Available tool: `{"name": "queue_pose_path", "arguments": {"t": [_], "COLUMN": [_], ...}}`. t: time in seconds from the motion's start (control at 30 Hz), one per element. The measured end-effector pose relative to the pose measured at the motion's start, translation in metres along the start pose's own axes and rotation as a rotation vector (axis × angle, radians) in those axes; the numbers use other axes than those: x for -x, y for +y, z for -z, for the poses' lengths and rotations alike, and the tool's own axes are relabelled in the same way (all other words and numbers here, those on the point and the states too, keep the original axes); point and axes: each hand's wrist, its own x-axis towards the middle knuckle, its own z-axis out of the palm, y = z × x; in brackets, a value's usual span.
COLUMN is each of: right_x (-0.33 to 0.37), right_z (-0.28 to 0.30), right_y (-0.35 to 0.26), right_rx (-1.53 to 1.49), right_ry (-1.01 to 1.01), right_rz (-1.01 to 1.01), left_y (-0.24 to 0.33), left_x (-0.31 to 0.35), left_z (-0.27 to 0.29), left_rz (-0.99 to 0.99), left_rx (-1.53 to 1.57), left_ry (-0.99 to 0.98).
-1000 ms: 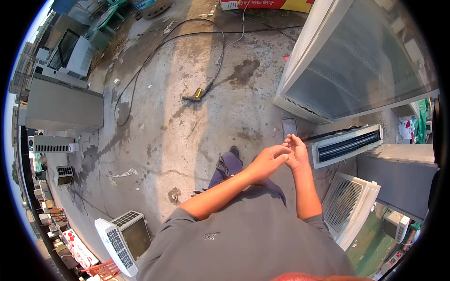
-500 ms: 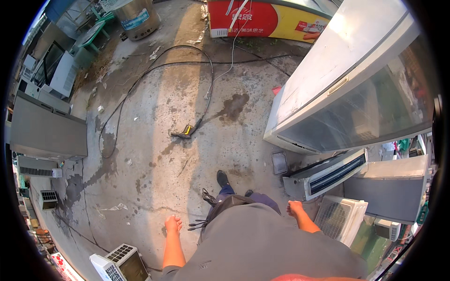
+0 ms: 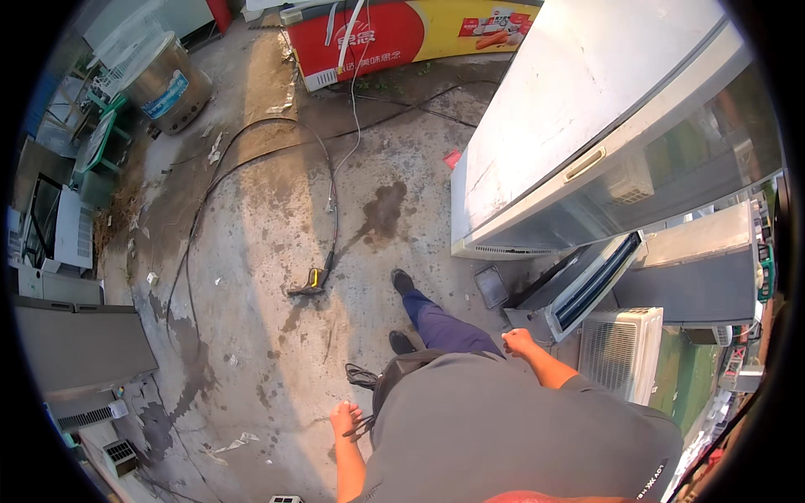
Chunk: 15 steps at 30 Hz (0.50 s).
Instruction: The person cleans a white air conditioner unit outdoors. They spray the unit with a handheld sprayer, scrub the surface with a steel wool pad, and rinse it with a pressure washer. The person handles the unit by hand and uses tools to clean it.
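Swinging at my sides as I stand mid-step, both hands carry nothing that I can see. My left hand [image 3: 345, 417] is loosely curled next to a bundle of black cords [image 3: 360, 376] hanging at my waist. Closed in a fist, my right hand [image 3: 518, 342] is nearest to a long metal appliance unit [image 3: 579, 289] and a white outdoor air-conditioner unit [image 3: 610, 352]. On the concrete ahead lies a black and yellow spray gun [image 3: 314, 281], joined to a long looping black hose [image 3: 325, 155].
A tall white glass-door fridge [image 3: 537, 126] leans across the right, a small dark tray [image 3: 491, 286] beside its base. A red and yellow chest freezer [image 3: 394, 38] stands ahead. On the left are a grey fridge [image 3: 75, 348] and a metal drum [image 3: 174, 92]. Wet patches mark the floor.
My feet have stepped and my body has turned somewhat. The spray gun and hose now appear further left and lower in view. Both hands stay free of objects.
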Motion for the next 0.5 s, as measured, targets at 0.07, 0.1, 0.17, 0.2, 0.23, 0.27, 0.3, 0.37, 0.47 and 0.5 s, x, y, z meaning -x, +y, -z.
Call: {"name": "queue_pose_path", "arguments": {"t": [0.07,0.1,0.17,0.2,0.23,0.27,0.3,0.37,0.47,0.5], "right_x": [-0.015,-0.027,-0.042,-0.041,-0.078,-0.081,-0.087,-0.106,-0.117,-0.117], "right_z": [-0.001,0.002,0.003,0.001,0.003,0.000,0.001,-0.006,-0.011,-0.014], "right_y": [-0.018,-0.038,-0.071,-0.094,-0.095,-0.121,-0.148,-0.203,-0.295,-0.328], "right_rx": [0.025,0.062,0.054,0.102,-0.051,-0.085,-0.056,-0.005,0.137,0.186], "right_ry": [-0.016,-0.022,-0.008,-0.008,-0.111,-0.154,-0.209,-0.303,-0.403,-0.402], "right_rz": [-0.036,-0.047,-0.040,-0.010,-0.023,0.030,0.064,0.113,0.174,0.203], "left_y": [0.039,0.053,0.068,0.076,0.077,0.093,0.085,0.097,0.021,-0.012], "left_x": [-0.003,-0.004,0.002,0.009,0.015,0.025,0.025,0.039,0.049,0.049], "left_z": [-0.011,-0.020,-0.020,-0.022,-0.023,-0.031,-0.028,-0.042,-0.065,-0.080], "left_rz": [-0.046,-0.066,-0.086,-0.077,-0.072,-0.089,-0.123,-0.154,-0.148,-0.142], "left_rx": [0.065,0.074,0.113,0.146,0.174,0.162,0.201,0.252,0.457,0.528], "left_ry": [0.019,0.044,0.154,0.187,0.174,0.196,0.184,0.266,0.382,0.416]}}
